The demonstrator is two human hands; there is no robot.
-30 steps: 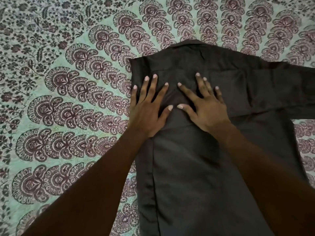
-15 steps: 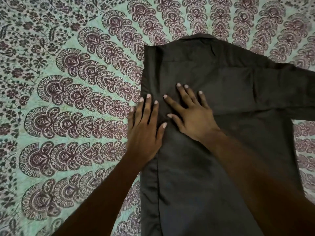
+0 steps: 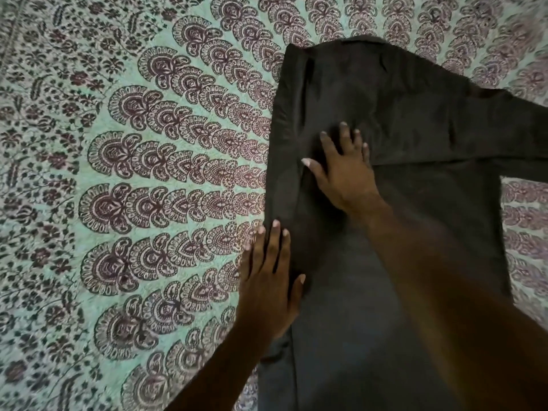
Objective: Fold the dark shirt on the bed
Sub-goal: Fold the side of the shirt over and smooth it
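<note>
Green paisley bedsheet (image 3: 133, 188) is carrying the dark shirt (image 3: 415, 120) at frame right. Left hand (image 3: 267, 280), fingers straight, is pressing the folded side edge; right hand (image 3: 347, 179), fingers spread, is flattening the chest. Sliding palms risk dragging the fold crooked.

Dim, soft, even light; wide-angle bending at edges, near forearms blurred.
</note>
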